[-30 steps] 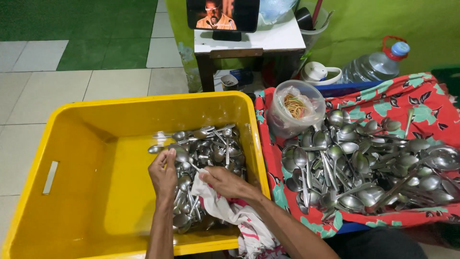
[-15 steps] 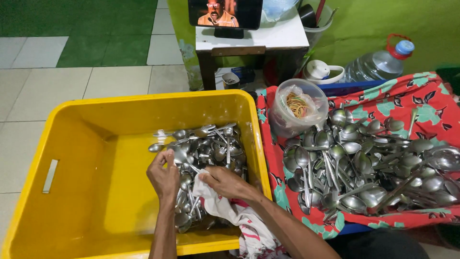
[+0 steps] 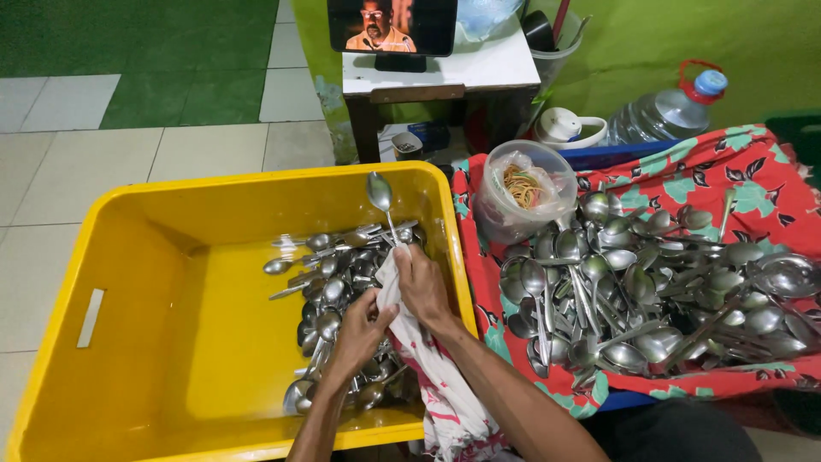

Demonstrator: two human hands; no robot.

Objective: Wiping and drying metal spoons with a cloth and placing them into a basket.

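The right hand point(image 3: 423, 287) is closed around the handle of a shiny steel spoon point(image 3: 381, 198), with a white cloth with red markings point(image 3: 428, 376) bunched between the palm and the metal. The spoon stands almost upright out of the fist, its bowl at the top, above the far wall of the crate. The knuckles face up and the wrist is bent slightly, the forearm running down and to the right toward the lower edge of the view.

The left hand point(image 3: 359, 329) sits just beside and below the right one, fingers curled into the same cloth at its upper end, pinching a fold of it; its forearm comes up nearly straight from the bottom edge. The two hands touch at the cloth, which trails down between the forearms and over the crate's near rim.

Under both hands lies a heap of steel spoons point(image 3: 338, 299) on the right side of a big yellow plastic crate point(image 3: 154, 342), which stands on a pale tiled floor point(image 3: 77, 171). To the right, a larger pile of spoons point(image 3: 658, 291) is spread over a red flowered cloth point(image 3: 735, 167), next to a clear plastic tub holding rubber bands point(image 3: 522, 188). Behind are a small white table point(image 3: 479, 64) and a large clear water bottle point(image 3: 671, 111).
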